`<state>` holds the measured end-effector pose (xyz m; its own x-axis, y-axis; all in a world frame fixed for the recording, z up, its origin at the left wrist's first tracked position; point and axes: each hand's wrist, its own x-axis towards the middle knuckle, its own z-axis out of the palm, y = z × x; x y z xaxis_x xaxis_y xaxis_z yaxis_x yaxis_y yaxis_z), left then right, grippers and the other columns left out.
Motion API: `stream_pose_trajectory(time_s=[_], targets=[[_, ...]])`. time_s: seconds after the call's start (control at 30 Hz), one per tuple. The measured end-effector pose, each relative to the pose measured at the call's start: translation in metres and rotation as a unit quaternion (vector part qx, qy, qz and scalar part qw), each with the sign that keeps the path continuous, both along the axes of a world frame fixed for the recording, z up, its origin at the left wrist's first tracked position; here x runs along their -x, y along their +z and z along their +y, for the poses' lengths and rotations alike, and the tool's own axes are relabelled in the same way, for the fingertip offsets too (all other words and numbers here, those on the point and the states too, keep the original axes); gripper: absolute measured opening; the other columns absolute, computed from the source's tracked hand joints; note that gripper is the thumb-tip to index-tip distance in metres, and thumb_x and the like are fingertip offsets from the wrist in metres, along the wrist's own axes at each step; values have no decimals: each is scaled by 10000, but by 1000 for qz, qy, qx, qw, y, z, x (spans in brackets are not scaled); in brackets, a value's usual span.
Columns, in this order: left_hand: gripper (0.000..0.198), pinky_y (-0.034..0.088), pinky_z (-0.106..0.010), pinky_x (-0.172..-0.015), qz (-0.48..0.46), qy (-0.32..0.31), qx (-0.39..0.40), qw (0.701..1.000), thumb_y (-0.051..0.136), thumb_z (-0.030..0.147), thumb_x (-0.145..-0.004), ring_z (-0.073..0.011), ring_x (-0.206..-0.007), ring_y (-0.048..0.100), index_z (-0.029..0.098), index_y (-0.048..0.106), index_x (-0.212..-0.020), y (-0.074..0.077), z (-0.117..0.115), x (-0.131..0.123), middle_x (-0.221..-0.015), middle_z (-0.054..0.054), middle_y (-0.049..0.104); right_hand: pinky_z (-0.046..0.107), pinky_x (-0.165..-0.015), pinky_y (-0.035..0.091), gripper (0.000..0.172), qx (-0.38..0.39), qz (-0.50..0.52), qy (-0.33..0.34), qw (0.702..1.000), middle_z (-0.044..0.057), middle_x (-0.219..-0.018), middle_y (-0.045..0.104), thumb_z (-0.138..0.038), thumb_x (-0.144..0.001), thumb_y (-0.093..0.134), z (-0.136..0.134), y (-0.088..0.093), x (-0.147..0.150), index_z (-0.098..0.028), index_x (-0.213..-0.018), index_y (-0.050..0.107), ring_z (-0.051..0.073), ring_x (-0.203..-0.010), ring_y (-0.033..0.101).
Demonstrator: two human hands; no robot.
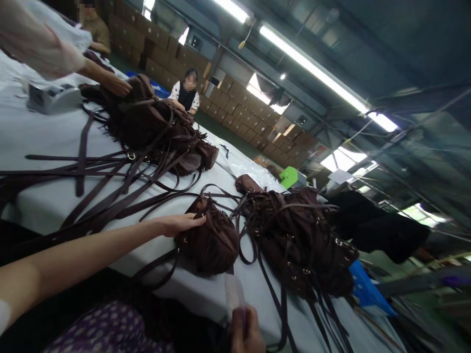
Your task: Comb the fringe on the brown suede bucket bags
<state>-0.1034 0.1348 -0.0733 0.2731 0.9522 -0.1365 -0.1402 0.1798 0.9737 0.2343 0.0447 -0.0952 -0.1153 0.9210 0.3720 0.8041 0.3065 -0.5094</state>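
Observation:
My left hand (184,224) reaches in from the left and grips the end of a dark brown fringed handbag (215,242) lying on the white-covered table (184,289). The thumb shows along its top edge; the other fingers are partly hidden. Near the front edge of the table, my right hand (246,331) is closed around a pale, slightly see-through flat strip (234,291), which points up toward the bag. What exactly the strip is, I cannot make out. A thin brown strap (162,272) trails from the bag's near side.
A pile of similar brown bags (294,235) lies to the right, another pile (147,120) to the far left, with long straps across the table. A co-worker's hand (117,84) touches the left pile beside a grey tape dispenser (55,98). Another person (186,93) is beyond.

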Motion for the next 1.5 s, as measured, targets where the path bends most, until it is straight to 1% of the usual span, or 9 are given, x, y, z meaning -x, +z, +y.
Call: stream_pose_trajectory(time_s=[0.13, 0.23, 0.33, 0.57, 0.73, 0.9, 1.1, 1.3, 1.5], targets=[[603, 433, -301, -899, 143, 23, -109, 983, 509, 709, -795, -254, -1020, 584, 162, 707, -957, 52, 3, -24, -1039, -68, 701, 271, -744, 493, 234, -175, -91, 239, 951, 70, -892, 665, -246, -997, 420, 27, 91, 15, -209, -1125, 612, 186, -824, 644], [564, 444, -285, -832, 181, -9, -113, 977, 590, 691, -746, -237, -917, 602, 153, 718, -856, 96, 3, -39, -912, -55, 713, 265, -736, 464, 204, -242, -157, 290, 912, 57, -874, 624, -183, -991, 423, 47, 154, 38, -198, -1084, 604, 166, -791, 596], [552, 472, -281, -718, 105, -40, -46, 993, 663, 669, -702, -202, -757, 626, 157, 711, -901, 129, -1, -50, -845, -43, 719, 266, -724, 424, 192, -237, -218, 312, 894, 45, -861, 606, -201, -1005, 392, 60, 182, 62, -195, -1031, 582, 164, -782, 570], [529, 467, -264, -570, 59, 6, -16, 998, 665, 655, -708, -190, -620, 627, 140, 701, -823, 151, -6, -49, -741, -66, 720, 276, -537, 267, 173, -137, -258, 217, 931, -5, -664, 595, -302, -971, 446, 56, 132, 51, -200, -848, 512, 147, -578, 571], [415, 478, -256, -589, 39, 100, -40, 993, 695, 565, -707, -177, -623, 623, 160, 644, -780, 137, 1, -56, -708, -33, 696, 288, -502, 192, 260, -48, -218, 192, 956, -16, -560, 573, -446, -901, 551, 35, 90, 19, -190, -862, 542, 142, -479, 518], [394, 436, -284, -528, 128, 154, -76, 977, 459, 497, -843, -190, -545, 576, 158, 585, -686, 111, 21, -80, -615, -51, 630, 258, -502, 236, 390, 110, -33, 170, 979, -33, -558, 490, -573, -855, 544, 12, 86, 22, -201, -738, 523, 114, -503, 411], [364, 348, -256, -583, 188, 165, -226, 942, 526, 483, -815, -148, -597, 455, 192, 488, -600, 78, 37, -91, -582, 19, 503, 220, -505, 304, 552, 282, 195, 199, 918, -33, -650, 469, -705, -795, 558, -8, 85, 19, -153, -812, 572, 90, -569, 386], [435, 360, -260, -608, 319, 127, -315, 885, 352, 498, -923, -154, -607, 475, 187, 538, -683, 24, 37, -66, -616, 4, 523, 175, -282, 168, 645, 417, 361, 125, 825, -134, -383, 359, -834, -687, 544, 0, 53, 20, -212, -850, 487, 44, -268, 240], [231, 439, -354, -878, 345, 298, -321, 830, 482, 363, -874, -239, -931, 576, 183, 604, -951, 22, -1, -46, -960, -89, 628, 150, -217, 182, 704, 446, 433, 82, 779, -128, -357, 414, -870, -530, 622, 24, 33, 46, -218, -742, 459, 33, -205, 245]])
